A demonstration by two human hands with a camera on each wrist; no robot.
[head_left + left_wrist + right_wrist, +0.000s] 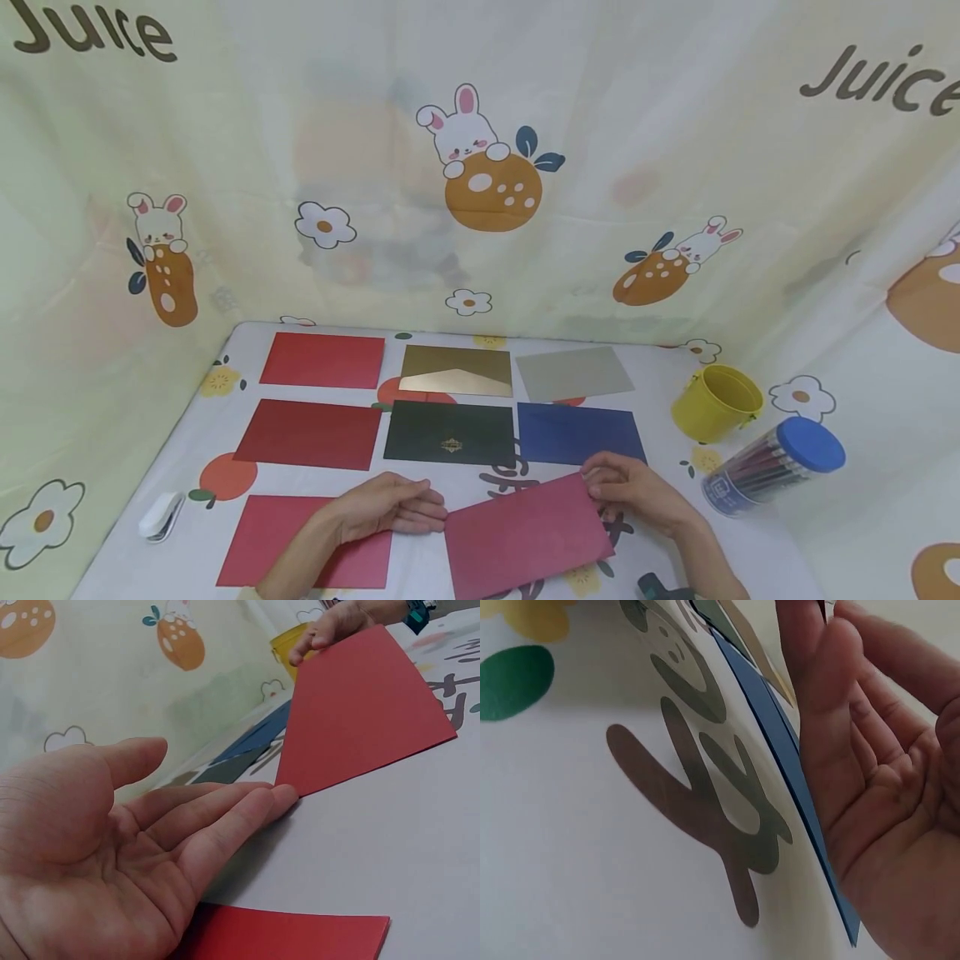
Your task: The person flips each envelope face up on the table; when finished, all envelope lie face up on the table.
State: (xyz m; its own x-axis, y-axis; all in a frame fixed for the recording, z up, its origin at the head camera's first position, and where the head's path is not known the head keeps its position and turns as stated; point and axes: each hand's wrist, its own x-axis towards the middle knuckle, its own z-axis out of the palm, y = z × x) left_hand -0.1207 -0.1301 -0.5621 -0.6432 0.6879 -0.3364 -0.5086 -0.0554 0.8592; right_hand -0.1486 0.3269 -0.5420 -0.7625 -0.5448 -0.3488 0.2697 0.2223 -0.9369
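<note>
My right hand [633, 492] pinches the upper right corner of a pinkish-red envelope [525, 537], which is tilted and raised at that side. At its left edge, the fingertips of my left hand [393, 504] touch a corner; the left wrist view shows that palm turned up, with fingers extended and thumb apart. Beneath the left forearm lies a similar red envelope [258, 542], partly covered. Just beyond the right hand is a blue envelope [577, 433], with a dark green envelope [450, 433] to its left. The right wrist view barely catches the held envelope.
Farther back lie a dark red envelope [307, 433], a bright red one [322, 360], a gold one [456, 367] and a pale grey one [573, 372]. A yellow bucket [712, 404] and a blue-lidded pencil tub [772, 467] are at right. A white stapler [161, 517] sits at left.
</note>
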